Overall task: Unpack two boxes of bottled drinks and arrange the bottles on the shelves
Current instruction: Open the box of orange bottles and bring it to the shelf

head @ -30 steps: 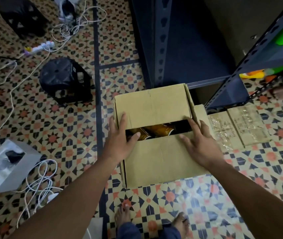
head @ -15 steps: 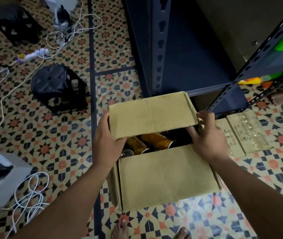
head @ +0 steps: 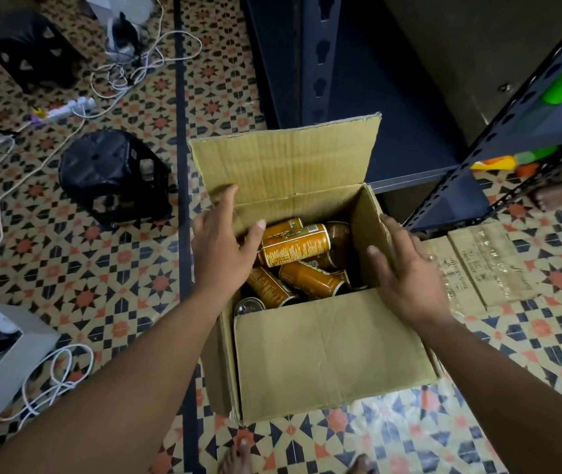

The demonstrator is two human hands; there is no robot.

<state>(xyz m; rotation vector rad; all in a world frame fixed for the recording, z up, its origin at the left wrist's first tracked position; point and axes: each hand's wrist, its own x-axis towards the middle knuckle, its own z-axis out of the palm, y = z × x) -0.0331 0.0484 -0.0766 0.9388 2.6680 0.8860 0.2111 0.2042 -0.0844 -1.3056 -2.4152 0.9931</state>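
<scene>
Patterned tile floor (head: pixel 108 268), dark blue metal shelving (head: pixel 310 63) behind brown cardboard box (head: pixel 327 350) of orange cans (head: pixel 295 249). Stands open now, half-shut before. Wide, empty: left hand (head: pixel 223 249), right hand (head: pixel 409 271).

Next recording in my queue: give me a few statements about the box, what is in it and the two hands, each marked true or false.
1. The box is open, with its far flap standing up. True.
2. The cans inside stand upright in neat rows. False: most lie jumbled on their sides.
3. The left hand grips a can above the box. False: its fingers are straight and it holds nothing, over the box's left side.
4. The right hand lies against the box's right side. True.
5. A black stool stands on the floor to the left of the box. True.
</scene>
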